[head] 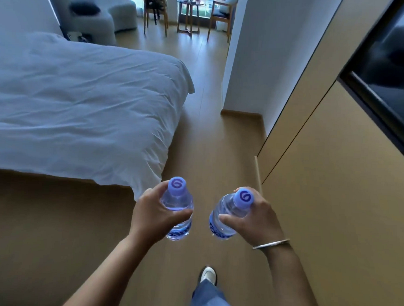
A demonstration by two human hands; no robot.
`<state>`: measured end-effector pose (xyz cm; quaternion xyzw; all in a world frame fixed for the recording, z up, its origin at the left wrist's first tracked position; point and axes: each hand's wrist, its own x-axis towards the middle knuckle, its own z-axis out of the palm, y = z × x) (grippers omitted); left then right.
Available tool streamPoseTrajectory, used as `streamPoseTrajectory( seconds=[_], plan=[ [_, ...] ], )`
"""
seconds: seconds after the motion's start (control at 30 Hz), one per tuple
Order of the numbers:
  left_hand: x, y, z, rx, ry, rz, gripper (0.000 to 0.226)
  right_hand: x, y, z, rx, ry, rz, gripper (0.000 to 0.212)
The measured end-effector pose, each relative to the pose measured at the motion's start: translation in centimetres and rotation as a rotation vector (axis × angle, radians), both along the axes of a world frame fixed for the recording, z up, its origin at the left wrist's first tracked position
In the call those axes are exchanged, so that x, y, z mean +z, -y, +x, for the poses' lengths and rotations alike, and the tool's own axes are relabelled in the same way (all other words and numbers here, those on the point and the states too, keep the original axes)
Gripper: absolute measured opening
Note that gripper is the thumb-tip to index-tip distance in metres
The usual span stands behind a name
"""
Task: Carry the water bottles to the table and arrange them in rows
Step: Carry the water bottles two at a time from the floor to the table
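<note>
Fingers and thumb of the left hand [154, 214] wrap closed around the shoulder of one water bottle [179, 211], the thumb lying across its near side below the neck. The right hand [253, 220] is closed the same way on a second water bottle [224, 219], thumb across the front, fingers curled behind the neck. Both bottles are clear with pale violet caps carrying a darker swirl mark; the left one stands nearly upright, the right one leans with its cap tipped toward the right. The two bottles are held near each other but apart, out in front of the body above the wooden floor [203, 153].

A thin metal bangle [271, 244] circles the right wrist. Both forearms are bare. Below the hands, a leg in blue denim [211, 297] and a light shoe [208, 275] with a dark edge show on the floor.

To the left is a bed [79, 107] covered with a rumpled white duvet, its corner hanging close to the left hand in the view. On the right runs a tan panelled wall [333, 180] bearing a dark screen [387, 74]. Far ahead, by the window, a small round wooden table [190, 6] stands between two wooden chairs [155, 12], with a few small items on it too small to make out. A pale curved sofa [102, 14] sits beyond the bed.
</note>
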<state>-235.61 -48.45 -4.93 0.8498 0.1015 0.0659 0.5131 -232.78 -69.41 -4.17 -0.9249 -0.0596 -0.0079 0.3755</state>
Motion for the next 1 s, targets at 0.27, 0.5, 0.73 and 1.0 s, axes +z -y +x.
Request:
streamPoseTrajectory(
  seconds=[0.27, 0.5, 0.73, 1.0],
  plan=[
    [-0.5, 3.4, 9.7, 0.048, 0.027, 0.068, 0.054, 0.2, 4.0, 12.0, 0.100, 0.052, -0.086, 0.043],
    [-1.1, 4.1, 16.1, 0.121, 0.053, 0.086, 0.054, -1.0, 5.0, 19.3, 0.151, 0.015, -0.072, 0.043],
    [-0.9, 3.6, 24.6, 0.108, 0.079, 0.059, 0.050, -1.7, 3.9, 27.9, 0.213, -0.028, -0.116, 0.046],
    [-0.5, -0.8, 40.2, 0.061, 0.094, 0.064, 0.052, -0.5, -0.4, 42.7, 0.172, 0.025, -0.090, 0.045]
  ],
)
